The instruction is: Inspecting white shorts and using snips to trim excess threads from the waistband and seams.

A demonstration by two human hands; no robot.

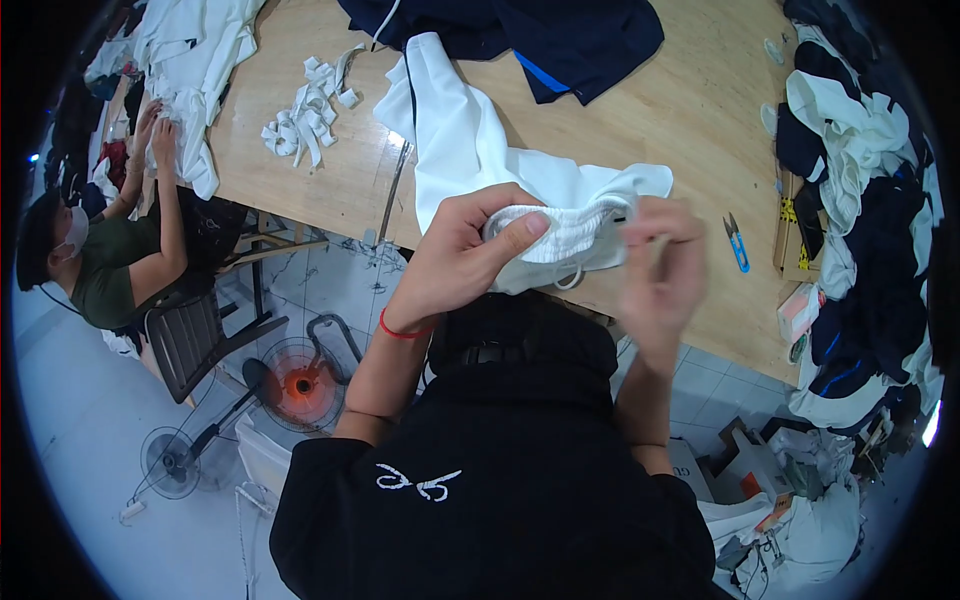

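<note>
Indoors, the left hand (468,245) grips the waistband (565,235) of a white garment (465,135) at the tabletop's (700,120) near edge; the right hand (660,262) is blurred beside it, its grip impossible to tell; 1 pair of snips (738,250) lies near the right edge.

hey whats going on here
The left hand grips the gathered band of a white garment, thumb on top. The right hand is blurred by the band's other end; whether it holds anything is unclear. On the table, snips lie to the right, white strips farther left. A co-worker at the left has both hands at white cloth.
</note>
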